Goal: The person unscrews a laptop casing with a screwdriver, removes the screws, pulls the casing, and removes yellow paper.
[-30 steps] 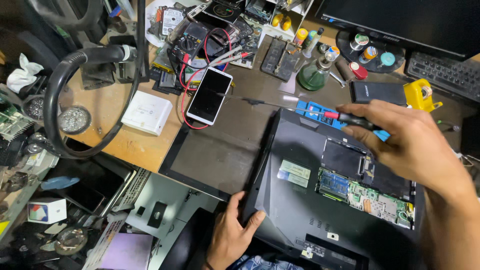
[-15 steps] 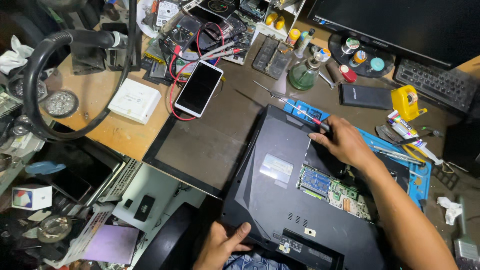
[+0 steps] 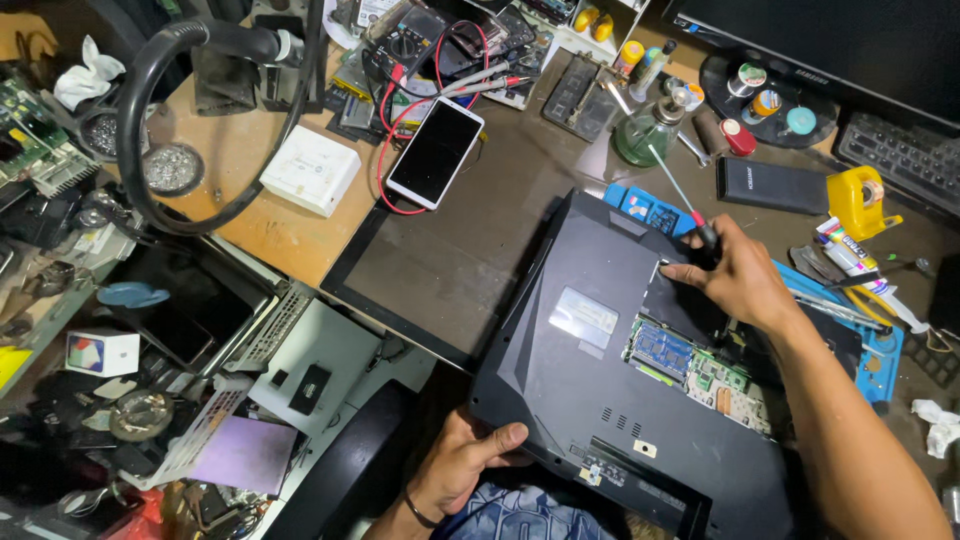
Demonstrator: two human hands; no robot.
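1. A black laptop (image 3: pixel 600 380) lies upside down at the lower middle of the frame, its long axis running from upper left to lower right, one corner pointing up toward a phone (image 3: pixel 436 152).
2. An open bay on the laptop's right part shows green circuit boards (image 3: pixel 700 370); a loose black cover panel (image 3: pixel 690 300) sits at the bay's upper edge.
3. The right hand (image 3: pixel 735 275), right of centre, is closed around a screwdriver (image 3: pixel 680 195), and its fingertips press on the cover panel.
4. The screwdriver has a red-and-black handle at the hand; its thin shaft points up and left, toward a green glass bottle (image 3: pixel 645 135).
5. The left hand (image 3: pixel 465 465), at the bottom middle, grips the laptop's near edge, thumb on top and fingers hidden underneath.
6. A dark mat (image 3: pixel 440 270) lies under the laptop's upper-left corner, on the wooden bench.
7. A round black tray (image 3: pixel 765 100) at the upper right holds several small spools and jars.
8. A blue tray (image 3: pixel 650 210) peeks out from behind the laptop's top edge; I cannot tell what is in it.
9. The phone lies face up, screen dark, at the upper middle, with a red wire looping around it.
10. A white box (image 3: pixel 310 170) sits left of the phone, and a yellow tape dispenser (image 3: pixel 858 200) stands at the far right.
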